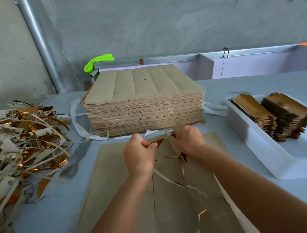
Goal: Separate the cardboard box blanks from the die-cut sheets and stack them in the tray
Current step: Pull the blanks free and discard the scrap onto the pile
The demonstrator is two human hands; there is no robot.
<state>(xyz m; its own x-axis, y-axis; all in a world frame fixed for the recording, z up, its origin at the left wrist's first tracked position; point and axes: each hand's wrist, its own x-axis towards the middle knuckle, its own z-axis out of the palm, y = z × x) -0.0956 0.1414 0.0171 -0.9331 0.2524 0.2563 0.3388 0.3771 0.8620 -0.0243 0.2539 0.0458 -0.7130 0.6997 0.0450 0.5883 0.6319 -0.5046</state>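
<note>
Die-cut sheet [122, 187] lies flat on the blue table [45, 215], partly torn. Both arms reach forward: the left hand [139, 156] and right hand [189, 141] each pinch a torn strip [160, 139] at its far edge. Beyond stands a tall sheet stack [144, 105]; scrap pile [16, 143] left, white tray [267, 151] with stacked blanks [275, 116] right.

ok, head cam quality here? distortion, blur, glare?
Head view: wide-angle bend, pipe bows; soft daylight, faint shadows; gold glints on scrap pile; mild blur at both hands' grip, left hand, right hand, on the sheet.
</note>
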